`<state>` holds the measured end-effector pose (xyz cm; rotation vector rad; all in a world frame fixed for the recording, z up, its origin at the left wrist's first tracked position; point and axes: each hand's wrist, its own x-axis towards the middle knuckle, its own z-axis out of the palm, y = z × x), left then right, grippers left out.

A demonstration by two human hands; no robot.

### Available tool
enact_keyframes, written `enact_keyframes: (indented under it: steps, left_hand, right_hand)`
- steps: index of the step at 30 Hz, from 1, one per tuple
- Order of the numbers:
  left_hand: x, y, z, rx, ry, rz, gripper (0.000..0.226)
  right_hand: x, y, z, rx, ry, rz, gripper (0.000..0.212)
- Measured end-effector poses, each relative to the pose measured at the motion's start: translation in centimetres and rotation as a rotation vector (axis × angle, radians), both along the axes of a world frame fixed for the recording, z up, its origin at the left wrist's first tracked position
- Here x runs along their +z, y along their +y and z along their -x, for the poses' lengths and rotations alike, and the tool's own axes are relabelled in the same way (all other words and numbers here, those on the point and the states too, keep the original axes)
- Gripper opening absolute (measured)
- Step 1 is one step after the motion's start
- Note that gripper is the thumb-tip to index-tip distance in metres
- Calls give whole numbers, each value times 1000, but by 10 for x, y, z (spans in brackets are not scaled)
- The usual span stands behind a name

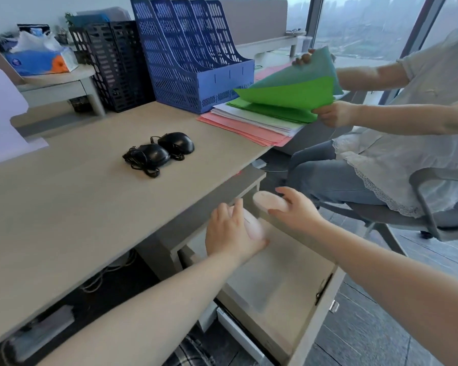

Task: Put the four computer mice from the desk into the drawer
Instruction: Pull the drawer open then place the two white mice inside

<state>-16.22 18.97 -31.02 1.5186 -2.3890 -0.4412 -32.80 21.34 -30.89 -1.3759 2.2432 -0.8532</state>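
Observation:
Two black wired mice lie side by side on the desk (64, 207), the left black mouse (154, 155) and the right black mouse (176, 143), their cords bundled beside them. The drawer (312, 315) under the desk edge is pulled out. My left hand (229, 235) holds a pale pink mouse (253, 227) over the drawer's back part. My right hand (295, 210) grips a second pale pink mouse (270, 201) just above the drawer's far end, close to the desk edge.
A blue file rack (196, 56) and a black file rack (114, 64) stand at the back of the desk. Pink, white and green paper stacks (254, 120) lie at the right end. Another person (407, 128) sits close on the right, handling green sheets. A tissue box (40, 62) sits far left.

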Motion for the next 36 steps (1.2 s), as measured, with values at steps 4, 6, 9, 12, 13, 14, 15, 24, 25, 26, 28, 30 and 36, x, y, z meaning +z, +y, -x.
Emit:
enact_keyframes:
  steps: [4, 6, 9, 12, 13, 14, 15, 24, 25, 26, 28, 30, 36]
  left_hand:
    - [-30, -2, 4, 88, -71, -177, 110]
    - [-46, -9, 2, 125, -96, -244, 111]
    - [-67, -22, -2, 172, -124, -334, 112]
    - [-77, -38, -2, 174, -149, -351, 111]
    - [-78, -43, 0, 167, -157, -350, 110]
    - [-80, -47, 1, 165, -164, -357, 109]
    - [-82, -51, 1, 171, -167, -371, 108]
    - [-104, -71, 7, 165, -167, -497, 108]
    - [-105, -72, 8, 166, -173, -499, 109]
    - [-107, -73, 9, 168, -176, -502, 109]
    - [-110, -75, 10, 171, -189, -510, 111]
    - [-110, -74, 10, 164, -220, -496, 116]
    - [-113, -73, 14, 142, -226, -469, 120]
  right_hand:
    - [-33, -8, -2, 47, -14, -114, 61]
    - [-50, -19, -4, 66, -20, -149, 49]
    - [-77, -37, -12, 81, -41, -213, 54]
    - [-98, -53, -22, 112, -54, -255, 68]
    - [-105, -58, -24, 125, -47, -261, 69]
    - [-109, -62, -26, 138, -36, -268, 70]
    - [-113, -66, -29, 145, -29, -277, 70]
    - [-129, -82, -34, 178, 2, -278, 66]
    - [-129, -83, -34, 181, 2, -276, 66]
    - [-129, -83, -33, 184, 3, -272, 66]
    - [-130, -84, -32, 187, 4, -257, 64]
    - [-130, -83, -31, 187, 8, -242, 60]
    - [-125, -80, -32, 203, 54, -248, 48]
